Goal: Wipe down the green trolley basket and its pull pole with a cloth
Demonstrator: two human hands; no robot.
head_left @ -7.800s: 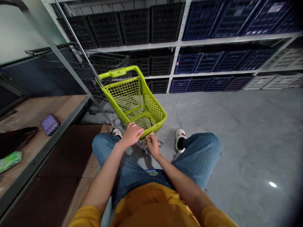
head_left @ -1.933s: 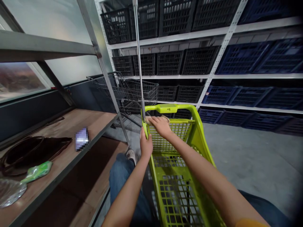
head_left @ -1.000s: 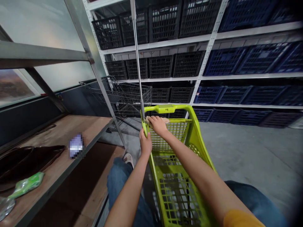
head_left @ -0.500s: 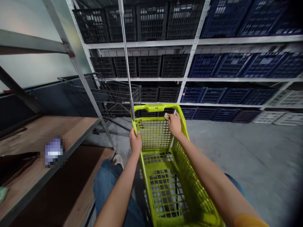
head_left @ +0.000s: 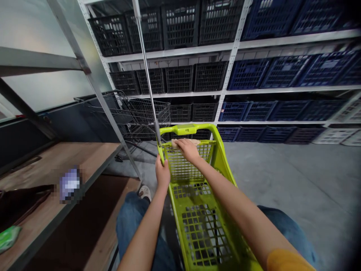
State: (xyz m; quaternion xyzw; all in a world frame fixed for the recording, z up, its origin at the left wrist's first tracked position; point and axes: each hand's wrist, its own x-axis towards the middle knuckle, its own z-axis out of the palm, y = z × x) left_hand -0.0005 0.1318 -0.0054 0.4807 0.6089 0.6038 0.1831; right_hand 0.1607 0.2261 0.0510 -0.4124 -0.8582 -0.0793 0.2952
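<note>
A lime-green plastic shopping cart [head_left: 178,222] stands between my legs, its latticed basket open toward me. My left hand [head_left: 163,172] is wrapped round the cart's left side frame, just below the foot of an upright metal pole [head_left: 148,75]. My right hand [head_left: 188,149] presses a pale, cream-coloured cloth [head_left: 194,142] onto the top rim of the basket's far panel, left of its middle. The fingers are closed over the cloth, so only its ends show. Above that rim arches the cart's green handle [head_left: 186,130].
On the left is a metal-framed wooden shelf [head_left: 93,146] with a blurred purple-white object [head_left: 70,185] and a green packet [head_left: 9,238]. Behind the cart stand a dark wire trolley [head_left: 141,113] and white racks of black crates [head_left: 180,79] and blue crates [head_left: 248,73].
My right hand has slid left along the far panel's top rim with the cloth, from the right corner toward the pole. My left hand keeps its hold on the frame.
</note>
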